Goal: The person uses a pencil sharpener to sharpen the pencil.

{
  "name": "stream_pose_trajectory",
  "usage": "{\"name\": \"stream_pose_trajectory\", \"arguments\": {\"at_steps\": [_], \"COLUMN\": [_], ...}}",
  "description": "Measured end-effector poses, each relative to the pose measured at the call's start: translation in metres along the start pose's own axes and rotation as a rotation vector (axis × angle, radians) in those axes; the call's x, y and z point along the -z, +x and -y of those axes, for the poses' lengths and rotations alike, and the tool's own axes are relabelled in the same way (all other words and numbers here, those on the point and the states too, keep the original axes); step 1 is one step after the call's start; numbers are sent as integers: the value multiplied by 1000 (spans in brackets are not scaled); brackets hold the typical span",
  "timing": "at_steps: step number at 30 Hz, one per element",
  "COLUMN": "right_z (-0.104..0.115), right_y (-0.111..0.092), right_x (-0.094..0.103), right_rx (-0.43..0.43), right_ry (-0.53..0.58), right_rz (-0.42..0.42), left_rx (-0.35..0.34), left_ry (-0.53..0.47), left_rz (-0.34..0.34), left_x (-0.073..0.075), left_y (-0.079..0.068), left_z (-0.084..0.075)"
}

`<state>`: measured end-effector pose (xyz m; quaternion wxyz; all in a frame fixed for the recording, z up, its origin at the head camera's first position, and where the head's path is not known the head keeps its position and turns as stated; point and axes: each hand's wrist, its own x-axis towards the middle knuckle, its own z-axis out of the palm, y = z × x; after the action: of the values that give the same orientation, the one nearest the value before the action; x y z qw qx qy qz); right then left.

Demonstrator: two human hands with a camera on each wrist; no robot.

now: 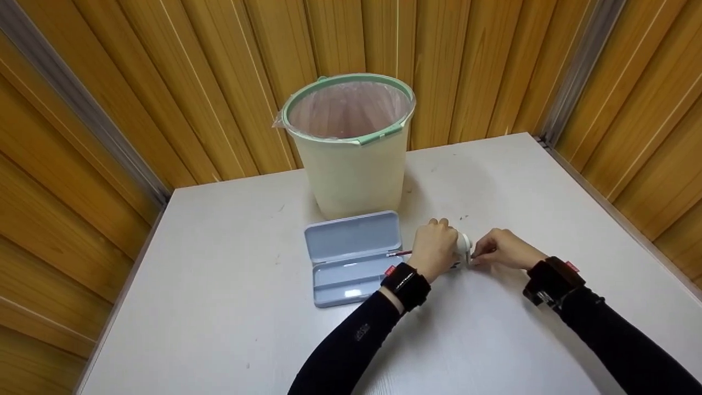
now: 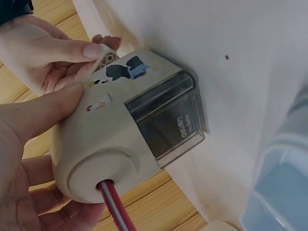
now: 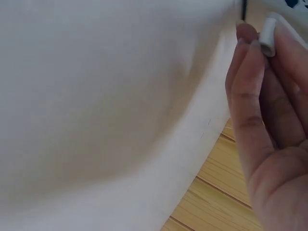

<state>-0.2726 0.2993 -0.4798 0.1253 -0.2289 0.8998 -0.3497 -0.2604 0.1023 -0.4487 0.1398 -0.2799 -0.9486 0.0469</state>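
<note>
A white hand-crank pencil sharpener [image 2: 103, 132] with stickers and a dark clear shavings drawer [image 2: 168, 120] stands on the table. My left hand [image 1: 435, 247] grips its body from the left, largely covering it in the head view. Into the front hole runs a red striped pencil [image 2: 117, 207]; its tip is hidden inside. On the far side from the pencil, my right hand [image 1: 507, 248] pinches the crank's small white knob [image 3: 267, 38] between thumb and fingers. Left of the sharpener lies an open blue pencil case [image 1: 354, 238], with the pencil's outer end over its right side.
Behind the pencil case stands a cream bin [image 1: 354, 175] with a green rim and a clear plastic liner. Wood-patterned panels [image 1: 230, 88] enclose the white table [image 1: 219, 307] at the back and sides. Small dark specks dot the tabletop.
</note>
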Motion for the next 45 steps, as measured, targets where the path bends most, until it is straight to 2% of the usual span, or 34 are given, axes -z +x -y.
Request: {"name": "stream_pose_trajectory", "arguments": {"at_steps": [9, 19, 27, 34, 37, 45], "right_z": [4, 17, 21, 22, 20, 17], "right_y": [-12, -15, -18, -25, -28, -31], "right_x": [2, 9, 12, 18, 19, 27], "right_rx": [-1, -7, 5, 14, 36, 41], "right_ry": [-1, 16, 23, 54, 96, 355], "right_rz": [-4, 54, 80, 77, 78, 83], "left_rx": [8, 30, 37, 34, 30, 8], "left_ry": [16, 13, 17, 30, 30, 36], "left_rz": [1, -25, 24, 26, 22, -1], "left_x": [0, 0, 2, 1, 1, 3], "left_y": [1, 0, 2, 3, 4, 3], "left_z": [-6, -3, -6, -8, -9, -8]}}
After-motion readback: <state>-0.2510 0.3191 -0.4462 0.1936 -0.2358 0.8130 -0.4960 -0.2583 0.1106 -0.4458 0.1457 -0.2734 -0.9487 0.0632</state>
